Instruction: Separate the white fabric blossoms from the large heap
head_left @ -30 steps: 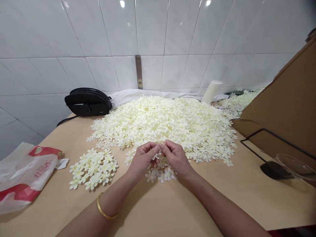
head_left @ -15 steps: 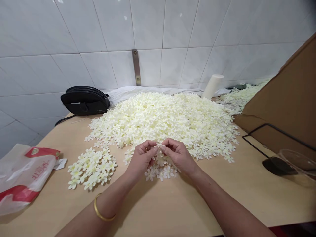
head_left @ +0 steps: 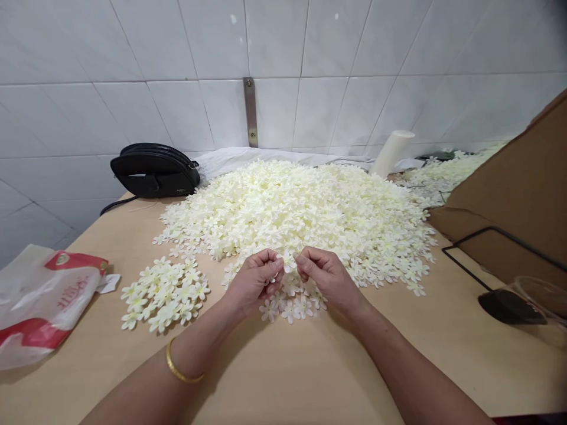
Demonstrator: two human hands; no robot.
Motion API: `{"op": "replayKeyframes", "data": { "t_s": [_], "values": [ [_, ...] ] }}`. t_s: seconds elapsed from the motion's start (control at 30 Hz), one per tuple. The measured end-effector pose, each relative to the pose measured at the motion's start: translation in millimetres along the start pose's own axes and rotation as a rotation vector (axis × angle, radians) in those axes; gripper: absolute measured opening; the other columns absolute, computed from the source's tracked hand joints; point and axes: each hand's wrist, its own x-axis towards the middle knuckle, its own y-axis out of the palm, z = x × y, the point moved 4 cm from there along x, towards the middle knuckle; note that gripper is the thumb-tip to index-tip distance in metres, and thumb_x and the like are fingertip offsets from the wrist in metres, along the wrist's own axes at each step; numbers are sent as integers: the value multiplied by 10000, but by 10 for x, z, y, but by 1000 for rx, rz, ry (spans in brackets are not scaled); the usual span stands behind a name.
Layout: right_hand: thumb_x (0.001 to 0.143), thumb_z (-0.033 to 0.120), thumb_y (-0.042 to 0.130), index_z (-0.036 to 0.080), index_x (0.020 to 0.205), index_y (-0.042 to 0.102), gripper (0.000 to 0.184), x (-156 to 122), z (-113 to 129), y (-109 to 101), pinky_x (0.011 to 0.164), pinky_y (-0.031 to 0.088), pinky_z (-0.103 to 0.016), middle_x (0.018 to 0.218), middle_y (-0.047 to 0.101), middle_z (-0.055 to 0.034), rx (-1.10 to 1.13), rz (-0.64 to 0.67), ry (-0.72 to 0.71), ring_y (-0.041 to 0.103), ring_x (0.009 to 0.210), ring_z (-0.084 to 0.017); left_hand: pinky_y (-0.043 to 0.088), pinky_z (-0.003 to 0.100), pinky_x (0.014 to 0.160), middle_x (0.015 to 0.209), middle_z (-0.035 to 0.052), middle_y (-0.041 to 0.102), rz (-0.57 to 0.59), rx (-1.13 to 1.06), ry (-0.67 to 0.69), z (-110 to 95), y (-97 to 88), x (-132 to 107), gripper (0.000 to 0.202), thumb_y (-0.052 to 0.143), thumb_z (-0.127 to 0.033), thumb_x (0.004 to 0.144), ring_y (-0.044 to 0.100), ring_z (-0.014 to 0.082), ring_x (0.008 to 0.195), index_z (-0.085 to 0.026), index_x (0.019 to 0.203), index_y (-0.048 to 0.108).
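Observation:
My left hand (head_left: pixel 256 282) and my right hand (head_left: pixel 326 276) meet over the near edge of a big heap of cream fabric flowers (head_left: pixel 301 212). Both hands pinch one small flower (head_left: pixel 289 261) between thumb and fingertips, the fingers curled closed. Under the hands lie a few loose flowers (head_left: pixel 290 307) on the tan table (head_left: pixel 310 372). A small separate batch of flowers (head_left: pixel 165 293) lies flat to the left of my left hand. A gold bangle (head_left: pixel 177 369) sits on my left wrist.
A black bag (head_left: pixel 154 170) rests at the back left by the tiled wall. A white and red plastic bag (head_left: pixel 39 301) lies at the left edge. A brown cardboard box (head_left: pixel 518 195), a black wire stand (head_left: pixel 496 260), a clear plastic dish (head_left: pixel 543 292) and a white cylinder (head_left: pixel 392 153) stand on the right.
My hands have stayed at the heap's near edge and drawn slightly apart, still working the flower between the fingertips. The view has shifted a little.

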Motion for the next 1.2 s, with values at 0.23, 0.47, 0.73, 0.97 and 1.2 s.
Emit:
{"op": "replayKeyframes", "data": {
  "t_s": [0.23, 0.47, 0.73, 0.97, 1.2],
  "values": [
    [763, 414, 501, 170, 930, 535, 298, -5, -72, 33, 584, 391, -251, 606, 519, 12, 183, 1, 127, 500, 582, -115, 134, 145, 327, 513, -71, 431, -38, 80, 49, -46, 5, -20, 246, 547, -353, 718, 296, 14, 327, -182, 670, 377],
    [720, 364, 567, 165, 687, 504, 211, -11, -49, 104, 522, 350, -210, 565, 447, 34, 259, -29, 87, 418, 548, -88, 228, 149, 351, 487, -77, 363, -73, 233, 112, -64, 87, -73, 290, 545, -410, 707, 278, 20, 364, -169, 626, 407],
    [761, 407, 508, 170, 584, 405, 313, -9, -77, 118, 464, 289, -199, 516, 389, 48, 230, -34, 76, 329, 482, -66, 200, 148, 352, 537, -65, 370, -78, 174, 91, -89, 84, -90, 217, 582, -362, 684, 258, 19, 392, -167, 752, 516],
    [735, 417, 535, 164, 560, 443, 321, 21, -81, 90, 478, 321, -204, 501, 409, 46, 216, -38, 69, 360, 481, -69, 210, 152, 351, 472, -74, 344, -180, 199, 135, -107, -1, -71, 212, 578, -330, 672, 276, 23, 367, -161, 615, 463],
    [751, 393, 519, 162, 645, 522, 255, 46, -89, 10, 515, 357, -211, 575, 464, 29, 206, -116, 47, 409, 512, -73, 204, 152, 344, 478, -80, 347, -204, 205, 135, -106, -21, -70, 206, 565, -328, 687, 253, 18, 355, -168, 631, 448]
  ]
}}
